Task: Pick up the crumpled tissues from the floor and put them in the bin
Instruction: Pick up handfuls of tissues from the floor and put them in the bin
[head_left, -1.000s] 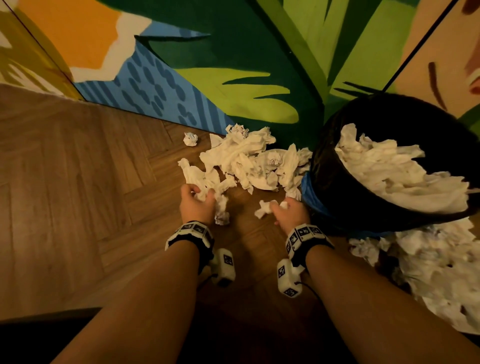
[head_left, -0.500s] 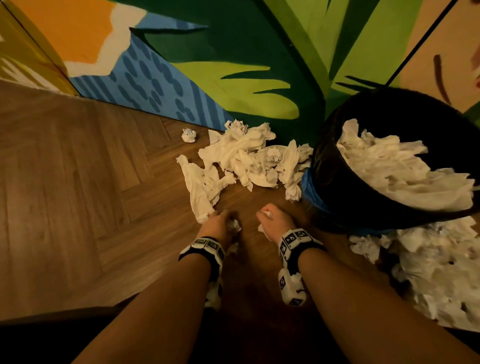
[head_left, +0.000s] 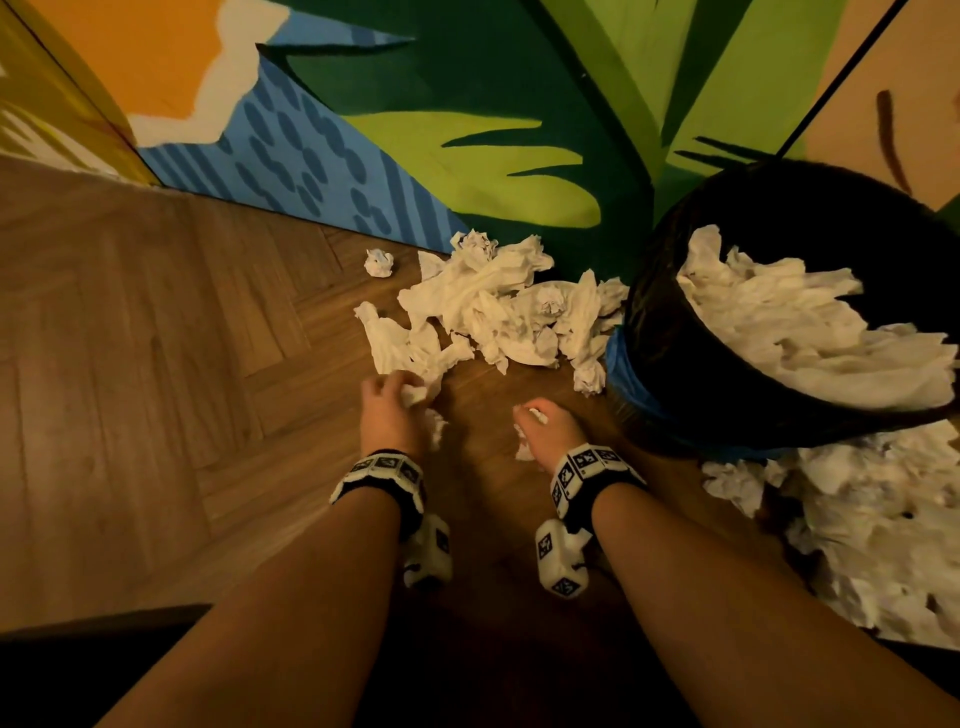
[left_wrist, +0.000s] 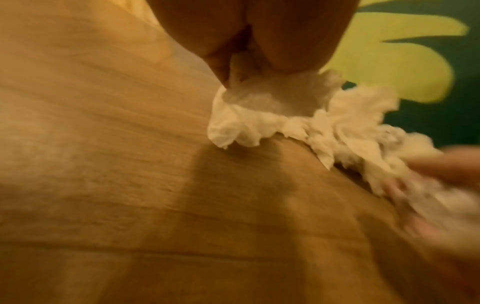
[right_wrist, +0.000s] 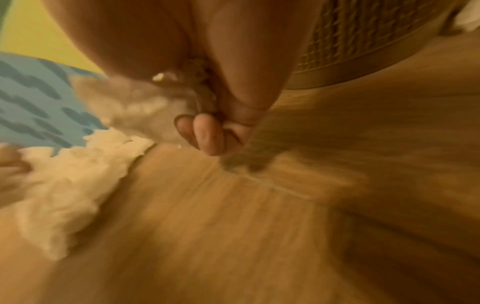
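Crumpled white tissues lie heaped on the wooden floor against the painted wall, left of the bin. The bin has a black liner, leans toward me, and holds many tissues. My left hand is at the near end of a long tissue strip and grips a wad of tissue in curled fingers. My right hand is just left of the bin's base, its fingers curled round a small tissue wad. Both wrist views are blurred.
One small tissue ball lies apart, left of the heap by the wall. Another large mass of tissues spreads on the floor right of and below the bin. The bin's mesh side is close to my right hand.
Both hands drew back from the heap with tissue in them. The left hand has since moved forward again to the end of the long strip. The right hand stays near the bin's base.
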